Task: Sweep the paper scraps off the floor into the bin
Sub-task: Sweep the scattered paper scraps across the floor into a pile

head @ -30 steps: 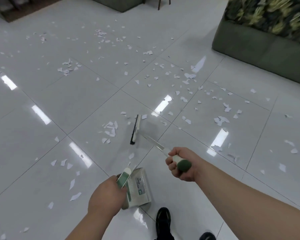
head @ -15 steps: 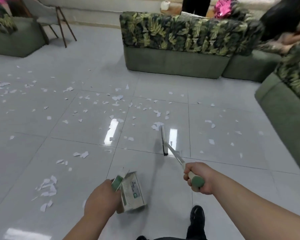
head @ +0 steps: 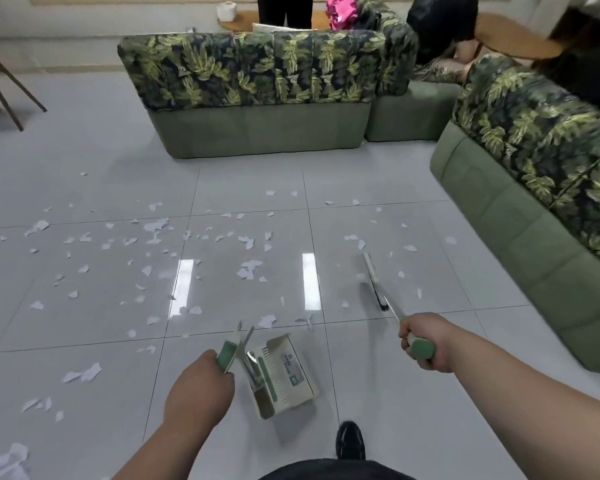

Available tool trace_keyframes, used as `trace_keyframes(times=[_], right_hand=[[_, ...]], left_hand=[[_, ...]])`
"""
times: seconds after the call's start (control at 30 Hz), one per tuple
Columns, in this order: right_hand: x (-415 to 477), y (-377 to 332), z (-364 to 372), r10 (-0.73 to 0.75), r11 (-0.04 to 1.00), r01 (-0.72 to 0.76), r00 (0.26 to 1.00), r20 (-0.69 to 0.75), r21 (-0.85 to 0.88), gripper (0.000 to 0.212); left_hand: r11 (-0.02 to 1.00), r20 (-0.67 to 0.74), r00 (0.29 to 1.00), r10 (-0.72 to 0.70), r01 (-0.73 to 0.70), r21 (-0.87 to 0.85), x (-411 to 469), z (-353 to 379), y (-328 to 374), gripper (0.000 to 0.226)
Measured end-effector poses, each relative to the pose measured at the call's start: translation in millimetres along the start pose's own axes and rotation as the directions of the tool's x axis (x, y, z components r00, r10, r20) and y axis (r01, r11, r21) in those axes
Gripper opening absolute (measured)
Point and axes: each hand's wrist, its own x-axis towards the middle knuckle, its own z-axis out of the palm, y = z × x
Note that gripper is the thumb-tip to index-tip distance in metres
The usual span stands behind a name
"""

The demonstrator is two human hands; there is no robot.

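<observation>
Broom head (head: 374, 282) now sits right of centre, swung clear of the paper scraps (head: 246, 271) strewn across the mid-left floor. The right hand (head: 426, 344) wraps its handle and the left hand (head: 201, 386) grips the dustpan (head: 281, 372) handle, lower centre. Sweeping toward the dustpan can probably begin.

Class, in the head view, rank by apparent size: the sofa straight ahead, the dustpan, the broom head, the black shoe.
The sofa straight ahead
dustpan
then broom head and black shoe, which look alike, the shoe being nearer, so unranked.
</observation>
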Motion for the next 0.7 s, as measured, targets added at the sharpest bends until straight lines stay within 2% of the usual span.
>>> trace_keyframes(times=[0.23,0.43,0.6,0.7], right_hand=[[68.7,-23.7,-97.1,0.011,1.000,-0.013,0.995,-0.094,-0.013,0.012],[128.5,-37.2,-156.0,0.023,0.991,-0.039,0.992,-0.125,-0.127,0.016],[162.5,-41.5,-162.4,0.056,0.980,-0.076,0.992,-0.111,-0.182,0.021],[165.5,-41.7,-143.1,0.056,0.962,-0.068,0.997,-0.051,-0.265,0.023]], left_hand=[[0.999,0.041,0.999,-0.006,0.004,0.039,18.5,33.9,92.6,0.006],[0.999,0.034,0.999,-0.027,0.026,0.033,23.5,55.4,134.9,0.006],[0.997,0.016,0.999,-0.052,0.051,0.051,26.2,59.0,144.6,0.010],[0.996,0.003,0.997,-0.072,0.071,0.049,26.4,58.5,140.3,0.010]])
